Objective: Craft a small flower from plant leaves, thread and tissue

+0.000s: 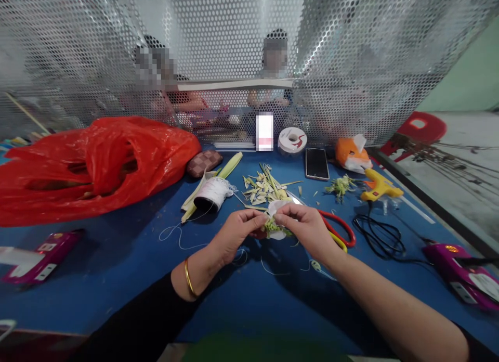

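Observation:
Over the middle of the blue table (156, 299), my left hand (241, 229) pinches the left side of a small white and green plant piece (276, 228). My right hand (306, 224) closes its thumb and fingers on the right side of that same piece. White petal-like parts stick out above and below the fingertips. Just beyond the hands lie yellow-green plant scraps (261, 188). Scissors with red and yellow handles (343, 229) are partly hidden behind my right hand. A spool of white thread (214, 193) lies left of the hands, its loose thread trailing on the table.
A red plastic bag (156, 159) fills the back left, beside a checkered pouch (205, 163). Behind are a ribbon roll (292, 140), phone (317, 163) and perforated metal screen (226, 44). At right are a yellow glue gun (380, 185), its black cord and a purple power strip (463, 273).

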The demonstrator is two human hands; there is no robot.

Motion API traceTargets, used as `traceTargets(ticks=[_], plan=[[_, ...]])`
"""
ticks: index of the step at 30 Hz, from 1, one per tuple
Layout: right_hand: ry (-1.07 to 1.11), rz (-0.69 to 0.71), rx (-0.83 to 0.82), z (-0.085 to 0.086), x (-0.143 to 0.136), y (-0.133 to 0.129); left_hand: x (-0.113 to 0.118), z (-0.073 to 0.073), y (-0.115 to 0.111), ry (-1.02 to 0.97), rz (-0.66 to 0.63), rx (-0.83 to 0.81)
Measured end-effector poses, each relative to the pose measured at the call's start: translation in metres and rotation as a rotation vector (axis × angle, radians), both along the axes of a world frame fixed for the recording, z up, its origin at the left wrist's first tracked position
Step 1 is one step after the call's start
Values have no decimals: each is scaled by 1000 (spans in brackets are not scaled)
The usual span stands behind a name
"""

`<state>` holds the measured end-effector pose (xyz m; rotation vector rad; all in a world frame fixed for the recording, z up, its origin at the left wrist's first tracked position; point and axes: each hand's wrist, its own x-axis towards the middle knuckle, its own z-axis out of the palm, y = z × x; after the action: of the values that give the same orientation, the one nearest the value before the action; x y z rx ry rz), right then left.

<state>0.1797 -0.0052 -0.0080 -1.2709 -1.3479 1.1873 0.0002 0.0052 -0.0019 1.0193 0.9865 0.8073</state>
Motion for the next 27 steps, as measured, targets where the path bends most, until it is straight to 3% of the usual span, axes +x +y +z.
traceTargets(ticks=[6, 14, 18, 21, 27], plan=[[9, -5, 18, 0, -2, -3, 1, 1, 0, 7, -15, 28], [84, 7, -29, 1, -2, -5, 0, -2, 1, 0, -6, -120], [-16, 38, 50, 4, -1, -5, 1, 0, 2, -1, -14, -110], [-108, 45, 128, 6, 2, -4, 2, 1, 2, 4, 2, -11], [-232, 90, 322, 7, 6, -2, 2, 0, 0, 54, 113, 380]])
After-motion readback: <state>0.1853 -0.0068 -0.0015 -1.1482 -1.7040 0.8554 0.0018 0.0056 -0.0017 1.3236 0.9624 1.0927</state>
